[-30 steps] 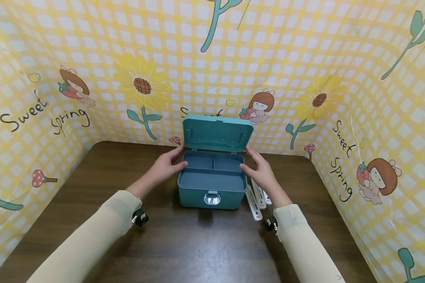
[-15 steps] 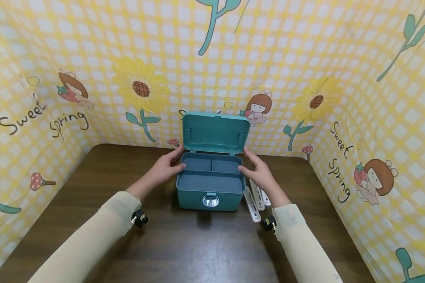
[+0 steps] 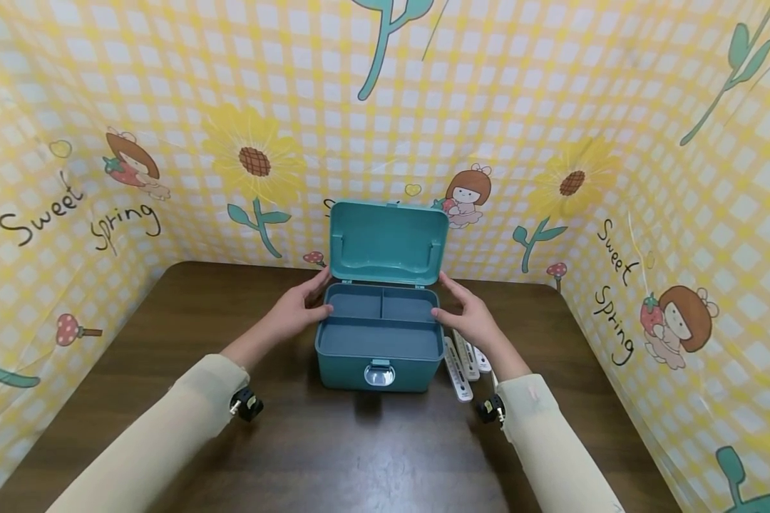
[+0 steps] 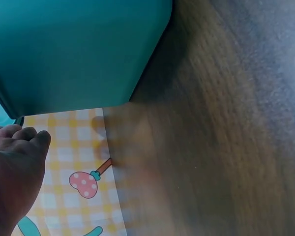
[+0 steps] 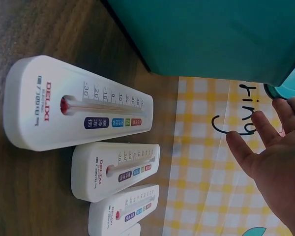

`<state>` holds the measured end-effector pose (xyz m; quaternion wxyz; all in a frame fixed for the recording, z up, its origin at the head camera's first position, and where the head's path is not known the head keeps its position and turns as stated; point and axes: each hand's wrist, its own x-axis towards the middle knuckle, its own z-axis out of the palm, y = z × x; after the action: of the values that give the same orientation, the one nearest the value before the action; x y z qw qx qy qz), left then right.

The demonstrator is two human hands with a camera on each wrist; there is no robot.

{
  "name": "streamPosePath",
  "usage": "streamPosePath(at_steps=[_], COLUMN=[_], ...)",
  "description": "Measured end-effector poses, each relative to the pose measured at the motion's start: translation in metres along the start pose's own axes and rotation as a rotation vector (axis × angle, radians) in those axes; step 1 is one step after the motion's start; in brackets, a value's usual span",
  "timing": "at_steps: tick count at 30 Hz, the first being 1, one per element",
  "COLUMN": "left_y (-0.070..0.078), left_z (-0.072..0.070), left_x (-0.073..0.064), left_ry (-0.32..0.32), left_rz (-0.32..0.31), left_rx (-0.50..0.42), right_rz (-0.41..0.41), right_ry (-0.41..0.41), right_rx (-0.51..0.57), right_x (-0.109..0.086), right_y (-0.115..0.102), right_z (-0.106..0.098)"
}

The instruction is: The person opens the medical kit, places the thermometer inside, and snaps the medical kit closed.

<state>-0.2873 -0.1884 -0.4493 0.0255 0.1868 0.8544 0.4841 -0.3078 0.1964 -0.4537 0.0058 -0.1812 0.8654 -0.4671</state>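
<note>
A teal storage box [image 3: 380, 374] stands on the table with its hinged lid [image 3: 388, 239] raised. A blue-grey tray [image 3: 378, 336], split into three compartments, sits inside with nothing in it. My left hand [image 3: 295, 310] holds the box's left side, thumb on the rim and fingers toward the back corner by the hinge. Opposite it, my right hand [image 3: 475, 317] holds the right side likewise, its thumb on the rim. In the right wrist view, spread fingers [image 5: 268, 128] reach past the box's back edge. Part of each hand's grip is hidden behind the box.
Several white thermometers [image 5: 88, 105] lie side by side on the table, right of the box and under my right forearm. The brown wooden table [image 3: 359, 456] ends at a yellow checked cloth [image 3: 372, 142] hanging behind and at both sides.
The box has shifted slightly toward me, with both hands moving along at its sides. Its lid leans further back, showing more of the inside. The thermometers stay in place.
</note>
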Motion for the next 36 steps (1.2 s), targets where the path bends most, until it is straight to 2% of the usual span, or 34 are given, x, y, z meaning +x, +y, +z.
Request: streamPosePath(at_steps=[6, 17, 25, 36], left_y=[-0.001, -0.007, -0.009, -0.01], left_z=[0.001, 0.002, 0.003, 0.004], left_x=[-0.004, -0.006, -0.007, -0.006], left_ry=[0.0, -0.017, -0.019, -0.014], left_rz=[-0.011, -0.006, 0.007, 0.015], left_rx=[0.009, -0.041, -0.042, -0.065], right_rz=[-0.001, 0.044, 0.083, 0.008], right_ry=[-0.008, -0.032, -0.06, -0.051], right_rx=[0.016, 0.052, 0.065, 0.132], right_x=[-0.004, -0.006, -0.003, -0.003], right_y=[-0.002, 0.001, 0.0, 0.004], right_z=[0.0, 0.002, 0.001, 0.002])
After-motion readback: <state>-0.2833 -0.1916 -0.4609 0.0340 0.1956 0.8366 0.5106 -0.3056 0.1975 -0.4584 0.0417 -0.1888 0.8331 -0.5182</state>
